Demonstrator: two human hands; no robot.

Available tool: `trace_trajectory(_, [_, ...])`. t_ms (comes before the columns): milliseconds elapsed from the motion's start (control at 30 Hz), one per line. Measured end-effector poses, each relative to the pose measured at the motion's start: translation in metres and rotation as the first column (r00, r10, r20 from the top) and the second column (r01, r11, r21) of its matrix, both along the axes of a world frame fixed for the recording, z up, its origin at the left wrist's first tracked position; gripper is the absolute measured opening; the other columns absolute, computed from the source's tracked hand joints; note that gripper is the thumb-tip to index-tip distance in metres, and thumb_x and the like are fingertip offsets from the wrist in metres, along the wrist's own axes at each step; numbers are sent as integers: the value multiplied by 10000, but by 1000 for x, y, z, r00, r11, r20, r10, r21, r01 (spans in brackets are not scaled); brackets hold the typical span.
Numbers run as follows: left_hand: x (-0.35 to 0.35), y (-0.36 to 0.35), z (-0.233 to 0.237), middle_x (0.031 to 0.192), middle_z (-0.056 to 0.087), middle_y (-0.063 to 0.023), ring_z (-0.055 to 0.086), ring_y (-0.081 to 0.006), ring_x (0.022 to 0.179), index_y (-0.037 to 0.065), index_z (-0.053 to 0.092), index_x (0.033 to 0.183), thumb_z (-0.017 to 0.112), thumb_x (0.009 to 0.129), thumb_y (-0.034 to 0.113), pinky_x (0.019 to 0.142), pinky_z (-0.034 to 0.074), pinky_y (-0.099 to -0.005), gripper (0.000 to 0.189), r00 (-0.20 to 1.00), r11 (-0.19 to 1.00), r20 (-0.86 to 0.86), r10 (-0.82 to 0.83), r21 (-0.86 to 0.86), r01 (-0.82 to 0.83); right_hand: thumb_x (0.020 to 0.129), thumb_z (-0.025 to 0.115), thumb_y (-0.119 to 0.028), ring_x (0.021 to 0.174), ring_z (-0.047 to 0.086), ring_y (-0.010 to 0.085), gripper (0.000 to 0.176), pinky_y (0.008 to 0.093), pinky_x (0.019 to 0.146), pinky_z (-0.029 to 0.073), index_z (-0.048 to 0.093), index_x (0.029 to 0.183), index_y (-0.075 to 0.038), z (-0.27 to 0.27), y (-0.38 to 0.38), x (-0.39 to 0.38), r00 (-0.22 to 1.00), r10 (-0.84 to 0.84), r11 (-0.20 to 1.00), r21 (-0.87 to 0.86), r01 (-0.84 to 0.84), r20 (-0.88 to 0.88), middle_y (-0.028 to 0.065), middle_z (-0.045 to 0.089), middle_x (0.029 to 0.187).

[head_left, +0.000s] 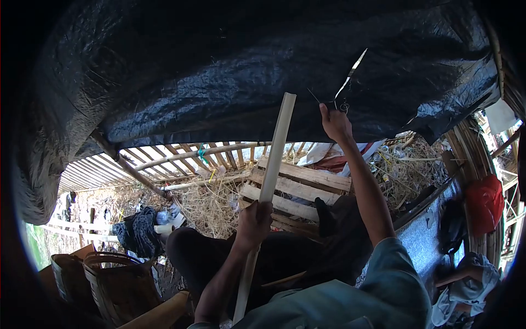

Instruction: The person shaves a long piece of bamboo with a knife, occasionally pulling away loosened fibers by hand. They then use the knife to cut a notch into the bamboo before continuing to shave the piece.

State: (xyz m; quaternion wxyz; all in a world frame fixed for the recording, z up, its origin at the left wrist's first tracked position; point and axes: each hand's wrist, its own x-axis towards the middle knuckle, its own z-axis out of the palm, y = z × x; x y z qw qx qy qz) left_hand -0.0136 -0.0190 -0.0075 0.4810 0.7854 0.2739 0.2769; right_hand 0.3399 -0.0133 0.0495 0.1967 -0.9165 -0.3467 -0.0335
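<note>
My left hand [255,225] is wrapped round the lower part of a long split bamboo strip [278,137], which stands tilted upward in front of me. The strip's lower end passes down beside my left forearm. Raised to the right of its upper end, my right hand [335,125] is closed, apart from the strip. A thin dark point and small curls show by the right fingers, but what they hold is too small to make out. Just above them, a narrow bright sliver [350,74] stands out against the black plastic sheet [230,82].
A slatted wooden pallet [296,189] lies ahead on straw [211,203]. Woven baskets [118,279] stand at lower left, near dark patterned cloth [139,230]. A red plastic bag [483,204] hangs at right. Another person's arm [460,275] shows at lower right.
</note>
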Motion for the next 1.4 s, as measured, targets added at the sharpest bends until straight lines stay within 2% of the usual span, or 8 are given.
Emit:
trace_trajectory(100, [0,-2,17,522,489,-30,478,-119,414,14,535,803,547,933,226,398,370,-305,249,999,938,-32,25,-345,-35,946,370,-531,755,647,418,645,490,690,530,645,692,-6,3,-4,-30,986,162,984,70,-164,32,236,638,697])
trace_trajectory(233, [-1,-1,13,527,500,-13,472,-89,418,20,539,787,535,947,218,394,353,-279,255,997,959,53,48,-280,-31,954,439,-443,590,630,399,569,458,539,525,596,619,-11,2,-7,-68,915,397,898,177,-403,67,192,602,574])
trace_trajectory(367, [-2,0,12,596,601,-116,613,-185,503,-23,539,799,583,914,144,463,451,-331,208,998,978,-38,47,-200,-54,952,495,-332,530,575,405,442,455,484,468,602,676,-4,3,-13,-110,810,578,757,306,-577,98,197,530,526])
trace_trajectory(567, [-1,1,5,620,608,-142,632,-224,537,-23,526,781,615,894,147,482,454,-351,222,995,987,-85,55,-143,-66,923,549,-333,568,631,298,342,395,540,511,643,790,-32,-2,-18,-127,688,712,679,115,-725,141,126,614,618])
trace_trajectory(833, [-2,3,3,678,626,-184,661,-306,630,-15,513,797,638,877,151,556,482,-369,223,987,990,-134,91,-96,-104,911,563,-389,569,636,256,356,366,539,510,637,819,-53,3,-23,-135,612,781,613,34,-789,124,85,632,643])
trace_trajectory(933, [-2,3,-8,521,493,-8,475,-81,435,33,511,759,565,930,205,400,353,-277,248,995,991,-1,105,-80,-104,907,567,-395,560,636,242,366,362,534,508,627,780,-57,-1,-23,-135,604,778,600,79,-796,175,69,625,625])
trace_trajectory(1100, [-4,4,4,534,513,-20,492,-94,454,24,544,770,584,907,186,425,374,-290,216,992,991,-83,96,-80,-103,912,561,-373,553,628,269,382,385,548,512,616,735,-39,4,-21,-123,657,725,667,27,-745,208,107,607,598])
trace_trajectory(1400, [-4,-14,15,552,545,-160,585,-315,485,-8,546,790,617,880,160,456,423,-390,204,984,995,-162,68,87,-55,923,437,-523,578,658,314,542,415,553,545,679,708,-88,-18,11,-60,802,463,873,-37,-487,378,132,622,588])
